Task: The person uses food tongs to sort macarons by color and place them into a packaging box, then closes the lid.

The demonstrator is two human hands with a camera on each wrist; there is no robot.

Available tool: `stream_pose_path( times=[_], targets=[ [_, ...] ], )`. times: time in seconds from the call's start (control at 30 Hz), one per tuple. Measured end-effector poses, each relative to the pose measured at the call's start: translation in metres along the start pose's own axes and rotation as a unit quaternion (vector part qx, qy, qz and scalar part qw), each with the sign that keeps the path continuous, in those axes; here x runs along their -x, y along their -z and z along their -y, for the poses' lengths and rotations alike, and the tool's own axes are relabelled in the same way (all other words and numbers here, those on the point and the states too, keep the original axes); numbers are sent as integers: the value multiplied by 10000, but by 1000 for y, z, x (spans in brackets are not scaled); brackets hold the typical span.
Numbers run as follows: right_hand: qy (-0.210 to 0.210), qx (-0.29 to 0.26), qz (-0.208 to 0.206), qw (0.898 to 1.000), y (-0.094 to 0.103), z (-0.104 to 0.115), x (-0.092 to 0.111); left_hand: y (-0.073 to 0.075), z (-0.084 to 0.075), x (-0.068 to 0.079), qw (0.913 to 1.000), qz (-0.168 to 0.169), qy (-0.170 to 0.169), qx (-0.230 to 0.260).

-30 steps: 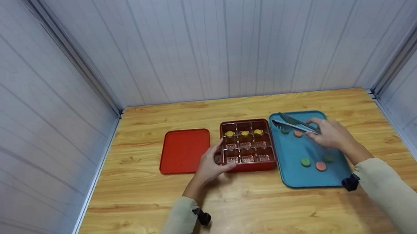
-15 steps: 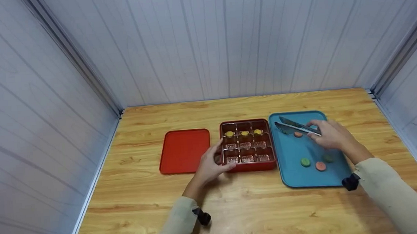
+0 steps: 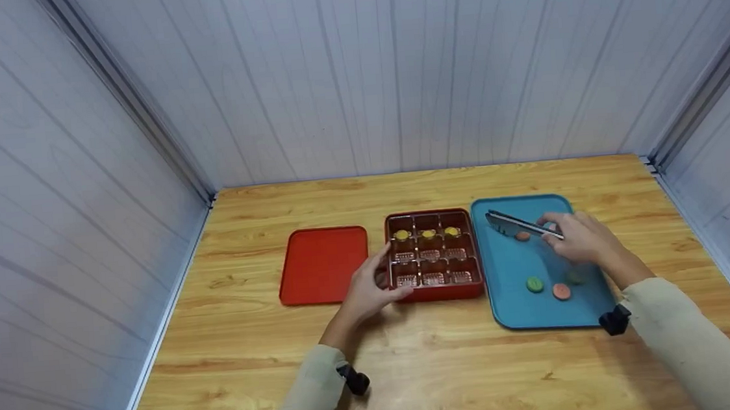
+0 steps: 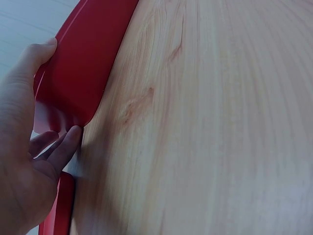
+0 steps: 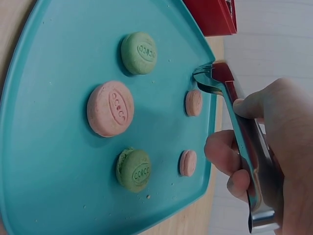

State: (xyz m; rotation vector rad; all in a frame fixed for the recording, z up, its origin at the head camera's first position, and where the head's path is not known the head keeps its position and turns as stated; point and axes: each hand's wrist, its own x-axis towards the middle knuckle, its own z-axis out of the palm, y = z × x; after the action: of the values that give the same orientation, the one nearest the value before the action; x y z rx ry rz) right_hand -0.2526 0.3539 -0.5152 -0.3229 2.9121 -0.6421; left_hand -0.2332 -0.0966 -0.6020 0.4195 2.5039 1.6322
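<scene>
My right hand [image 3: 577,238] grips a pair of metal tongs [image 3: 523,225] over the far part of the blue tray [image 3: 510,311]. In the right wrist view the tongs [image 5: 247,139] have their arms close together. Whether a macaron lies between the tips cannot be made out. A pink macaron [image 5: 193,103] sits beside the tips. Nearer are another pink macaron [image 5: 110,108] and two green ones, one green macaron [image 5: 139,53] to each side. My left hand [image 3: 366,289] rests at the near left corner of the red compartment box [image 3: 443,292], thumb on its rim [image 4: 46,51].
Yellow pieces [image 3: 428,234] stand in the back row of the box's clear insert. A flat red lid [image 3: 324,267] lies left of the box. One more pink macaron [image 5: 188,163] is near the tray's edge. White panels [image 3: 355,75] enclose the wooden table [image 3: 430,369].
The tongs' tips have come down and closed together at the tray's far left, where a green macaron showed earlier. That macaron is hidden now. The left hand and box stay put.
</scene>
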Motion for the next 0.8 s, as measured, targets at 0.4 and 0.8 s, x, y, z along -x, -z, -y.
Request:
stream_pose_path(
  times=[0.4, 0.8],
  targets=[
    [-63, 43, 80, 9999, 9, 1, 0, 0, 0, 0, 10000, 12, -43, 14],
    [38, 1, -107, 9999, 21, 6, 1, 0, 2, -1, 9999, 26, -58, 115]
  ],
)
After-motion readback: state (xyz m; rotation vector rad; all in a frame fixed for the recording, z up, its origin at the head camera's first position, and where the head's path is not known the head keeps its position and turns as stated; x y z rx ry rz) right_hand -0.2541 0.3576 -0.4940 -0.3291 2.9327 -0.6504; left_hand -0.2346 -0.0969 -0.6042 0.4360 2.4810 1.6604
